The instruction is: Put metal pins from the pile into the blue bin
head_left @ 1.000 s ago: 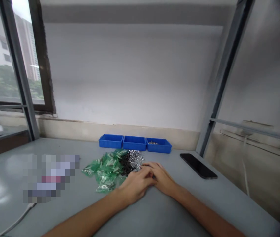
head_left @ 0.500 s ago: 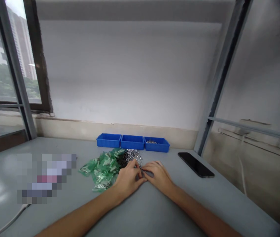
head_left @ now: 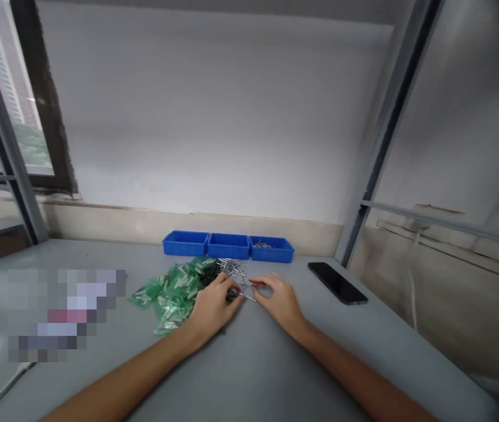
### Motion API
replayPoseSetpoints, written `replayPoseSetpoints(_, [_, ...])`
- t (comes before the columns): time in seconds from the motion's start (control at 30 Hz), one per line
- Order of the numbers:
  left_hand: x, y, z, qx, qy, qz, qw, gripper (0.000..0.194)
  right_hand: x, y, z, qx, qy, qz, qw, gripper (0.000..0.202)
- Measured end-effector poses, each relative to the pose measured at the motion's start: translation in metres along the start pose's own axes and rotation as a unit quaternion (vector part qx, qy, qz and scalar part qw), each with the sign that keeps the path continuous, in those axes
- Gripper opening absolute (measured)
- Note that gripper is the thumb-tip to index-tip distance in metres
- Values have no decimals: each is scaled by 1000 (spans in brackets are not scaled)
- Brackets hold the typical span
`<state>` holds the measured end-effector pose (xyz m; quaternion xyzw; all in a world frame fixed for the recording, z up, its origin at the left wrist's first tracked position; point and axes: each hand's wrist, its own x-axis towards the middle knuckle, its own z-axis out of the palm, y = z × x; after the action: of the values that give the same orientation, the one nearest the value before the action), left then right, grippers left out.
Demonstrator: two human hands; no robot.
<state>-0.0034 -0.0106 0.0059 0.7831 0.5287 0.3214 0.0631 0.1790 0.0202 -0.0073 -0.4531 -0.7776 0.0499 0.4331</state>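
Green plastic packets (head_left: 174,291) lie in a heap left of centre. Against them rests a pile of thin silvery metal rods (head_left: 231,268), with darker small parts (head_left: 209,274) beside it. My left hand (head_left: 215,305) is at the near side of the piles, thumb and fingers curled round a small thing too little to make out. My right hand (head_left: 278,299) is to its right, fingers curled and thumb near the index finger. A thin metal rod (head_left: 248,297) spans the space between the hands, its right end close to my right thumb.
Three blue trays, the left (head_left: 185,243), middle (head_left: 229,246) and right (head_left: 271,249), stand in a row behind the piles; metal pieces lie in the right one. A black phone (head_left: 337,282) lies right. A blurred-out object (head_left: 67,310) and white cable (head_left: 7,387) are left.
My hands have moved apart; their fingertips were close together before. A thin rod now shows between them. The whole view has shifted slightly, with the table's things appearing further left and higher.
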Motion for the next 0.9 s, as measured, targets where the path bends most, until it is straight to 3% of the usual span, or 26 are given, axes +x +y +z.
replayPoseSetpoints(0.17, [1,-5,5,-77,66,2,995,33,5,-10,-5,111,28,28,993,20])
replayPoseSetpoints(0.4, [6,-3,5,-216,112,43,969,15,4,-17,-3,251,-32,120,960,23])
replayPoseSetpoints(0.53, [5,1,2,-274,150,47,949,14,0,-16,3,255,-60,134,956,27])
replayPoseSetpoints(0.67, [3,2,3,-285,144,49,946,11,-4,-20,9,260,-107,120,952,24])
replayPoseSetpoints(0.9, [4,1,3,-304,169,28,937,12,-4,-27,7,268,-68,131,952,25])
